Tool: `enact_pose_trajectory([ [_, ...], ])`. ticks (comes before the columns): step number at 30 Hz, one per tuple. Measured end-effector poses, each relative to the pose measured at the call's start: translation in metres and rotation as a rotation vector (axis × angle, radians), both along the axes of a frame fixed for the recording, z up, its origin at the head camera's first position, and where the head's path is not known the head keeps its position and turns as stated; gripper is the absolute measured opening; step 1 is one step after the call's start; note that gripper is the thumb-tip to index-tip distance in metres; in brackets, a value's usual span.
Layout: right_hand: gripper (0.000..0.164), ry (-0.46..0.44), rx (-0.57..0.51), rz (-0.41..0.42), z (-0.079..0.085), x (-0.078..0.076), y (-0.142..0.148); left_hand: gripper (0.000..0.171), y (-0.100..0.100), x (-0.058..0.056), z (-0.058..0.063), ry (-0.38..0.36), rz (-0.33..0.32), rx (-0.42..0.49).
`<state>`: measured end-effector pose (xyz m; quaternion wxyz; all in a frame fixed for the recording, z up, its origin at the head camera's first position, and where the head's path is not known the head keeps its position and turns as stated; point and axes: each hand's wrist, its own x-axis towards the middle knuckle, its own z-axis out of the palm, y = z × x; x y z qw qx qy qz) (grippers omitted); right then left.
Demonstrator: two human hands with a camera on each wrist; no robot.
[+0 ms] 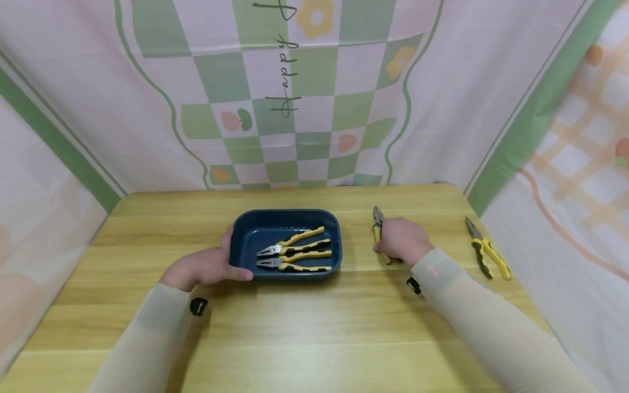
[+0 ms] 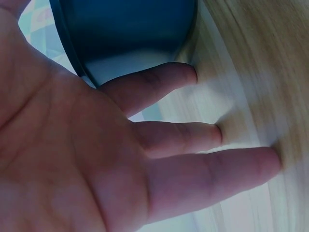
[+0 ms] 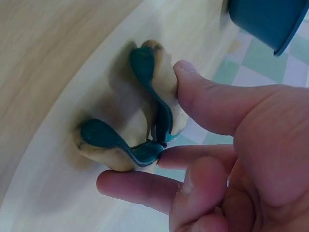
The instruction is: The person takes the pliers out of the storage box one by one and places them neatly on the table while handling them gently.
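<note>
A dark blue tray holds two pairs of yellow-and-black pliers, an upper pair and a lower pair, jaws pointing left. My left hand rests against the tray's left end, thumb along the front rim. In the left wrist view its fingers extend straight beside the tray wall. To the tray's right, my right hand pinches another pair of pliers between thumb and fingers. Its spread handles show in the right wrist view; in the head view the hand partly covers them.
Long-nosed pliers with yellow-and-black handles lie partly spread near the right edge of the wooden table. A patterned cloth hangs behind the table and along both sides.
</note>
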<state>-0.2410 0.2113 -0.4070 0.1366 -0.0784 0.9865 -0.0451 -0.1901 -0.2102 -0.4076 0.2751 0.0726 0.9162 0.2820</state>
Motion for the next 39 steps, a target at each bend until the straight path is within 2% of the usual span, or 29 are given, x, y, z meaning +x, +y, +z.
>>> enact_pose_trajectory([
  [14,0.031,-0.025,-0.001,-0.064,-0.002,0.000,0.040,0.134,0.000,0.000,0.001,0.001,-0.004,-0.001],
  [24,0.038,-0.033,-0.002,-0.112,0.001,0.010,0.079,0.135,0.000,0.001,0.001,-0.001,-0.003,-0.008],
  [29,0.037,-0.042,0.007,-0.101,0.002,0.012,0.091,0.135,0.000,0.001,0.000,0.001,0.000,-0.002],
  [33,0.037,-0.015,0.034,-0.087,0.002,0.013,0.099,0.135,0.000,0.001,0.000,0.002,0.002,0.005],
  [39,0.038,-0.022,-0.001,-0.093,0.003,0.016,0.107,0.135,0.000,0.002,0.000,0.004,0.000,0.006],
])
